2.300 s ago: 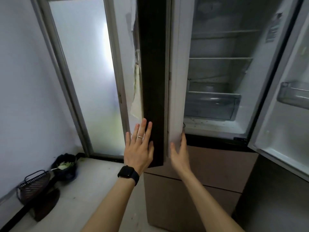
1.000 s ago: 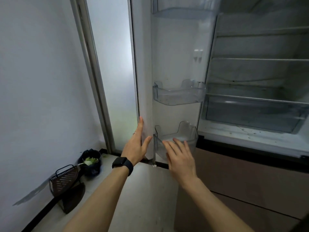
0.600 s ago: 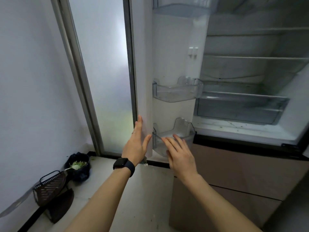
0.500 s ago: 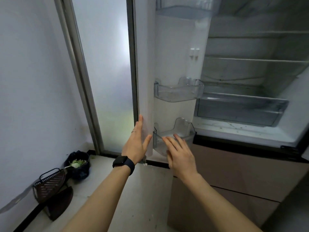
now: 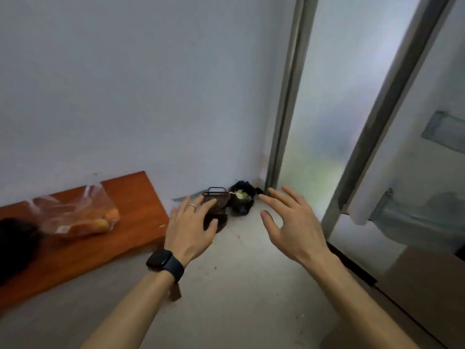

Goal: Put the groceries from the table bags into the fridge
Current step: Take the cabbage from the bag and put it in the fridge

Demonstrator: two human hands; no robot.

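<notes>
A clear plastic bag (image 5: 75,215) with orange-yellow produce lies on the reddish wooden table (image 5: 136,197) at the left. A dark bag (image 5: 15,245) sits at the table's left edge, partly cut off. My left hand (image 5: 191,227), with a ring and a black watch, hovers empty just right of the table's end, fingers spread. My right hand (image 5: 289,222) hangs in the air with relaxed fingers, holding nothing. The open fridge door (image 5: 412,172) with its clear bins shows at the right edge.
A dark wire basket (image 5: 216,200) and a black bag of green scraps (image 5: 241,200) sit on the floor in the corner. A frosted glass door with a metal frame (image 5: 286,96) stands behind them. A white wall runs along the left.
The view has swung left, from the open fridge to the table. Both hands have come off the fridge door and now hover over the floor.
</notes>
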